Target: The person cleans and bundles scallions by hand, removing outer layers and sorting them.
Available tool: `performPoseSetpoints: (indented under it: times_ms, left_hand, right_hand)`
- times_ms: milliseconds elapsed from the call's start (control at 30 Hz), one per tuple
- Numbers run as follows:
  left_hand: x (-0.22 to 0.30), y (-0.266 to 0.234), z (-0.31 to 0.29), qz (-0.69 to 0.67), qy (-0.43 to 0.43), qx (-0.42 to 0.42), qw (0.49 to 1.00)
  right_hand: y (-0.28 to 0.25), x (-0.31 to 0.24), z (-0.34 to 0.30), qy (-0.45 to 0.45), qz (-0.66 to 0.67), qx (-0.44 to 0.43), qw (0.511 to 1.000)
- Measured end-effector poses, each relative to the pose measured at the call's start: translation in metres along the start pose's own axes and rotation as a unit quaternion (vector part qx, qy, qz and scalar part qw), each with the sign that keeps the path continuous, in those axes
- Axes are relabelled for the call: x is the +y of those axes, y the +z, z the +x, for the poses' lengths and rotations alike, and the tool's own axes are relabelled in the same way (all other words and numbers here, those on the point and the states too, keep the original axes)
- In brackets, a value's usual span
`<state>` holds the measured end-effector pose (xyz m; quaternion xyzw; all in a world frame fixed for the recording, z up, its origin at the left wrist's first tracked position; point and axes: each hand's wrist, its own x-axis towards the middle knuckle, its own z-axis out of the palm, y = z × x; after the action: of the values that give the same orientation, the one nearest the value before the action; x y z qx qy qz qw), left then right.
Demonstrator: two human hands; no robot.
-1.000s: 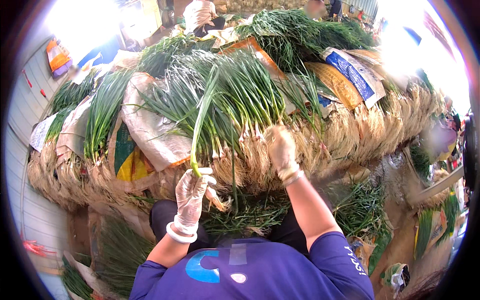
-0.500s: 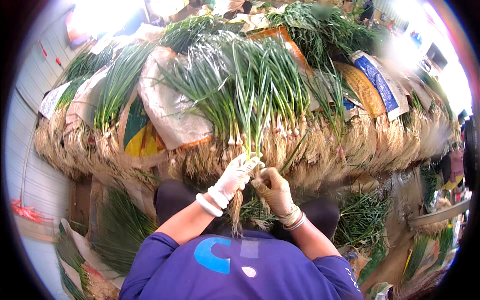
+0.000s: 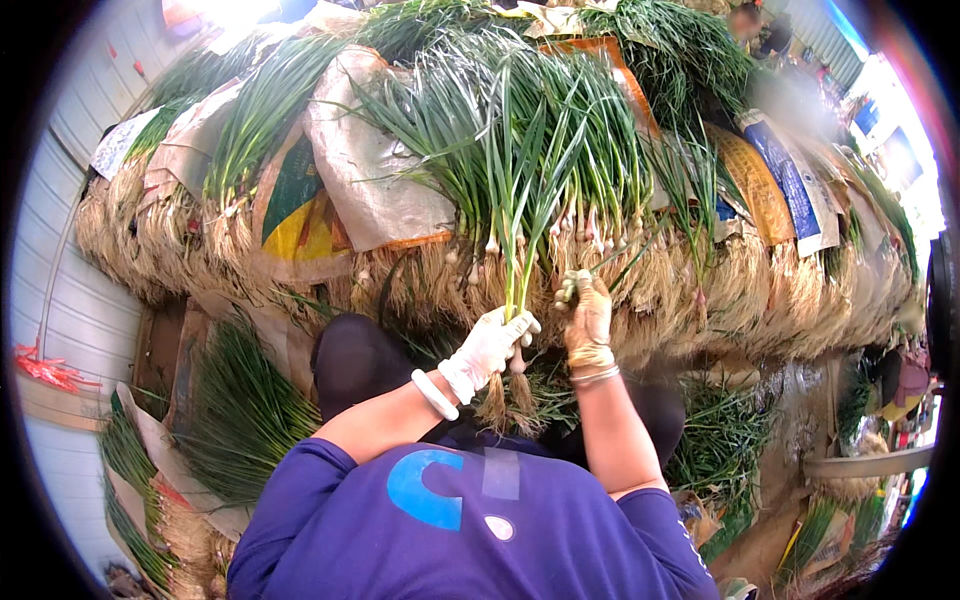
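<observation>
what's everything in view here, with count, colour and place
held garlic plants: about two, green with brownish roots, centre
garlic plant heap: uncountable, green with tan roots, across centre
woven sack: one, whitish, heap's left half
patterned sack: one, green and yellow, below-left of it
striped sack: one, blue and white, heap's right
cut leaves: many, green, lower right
string bundle: one, red, far left
shirt: one, purple, bottom
left hand: one, white-gloved, around stems
right hand: one, tan-gloved, right of stems
</observation>
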<state>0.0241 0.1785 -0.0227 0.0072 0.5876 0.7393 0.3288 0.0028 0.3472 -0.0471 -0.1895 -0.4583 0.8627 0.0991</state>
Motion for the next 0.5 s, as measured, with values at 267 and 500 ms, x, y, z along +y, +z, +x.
performPoseSetpoints:
  times_ms: [267, 500]
  left_hand:
    - [0.004, -0.013, 0.0, -0.096, 0.024, -0.087, 0.991]
    - [0.028, -0.004, -0.009, -0.222, -0.061, -0.125, 0.965]
  right_hand:
    - [-0.033, -0.013, -0.039, -0.031, -0.635, -0.365, 0.68]
    - [-0.07, -0.072, 0.105, -0.235, -0.622, -0.005, 0.747]
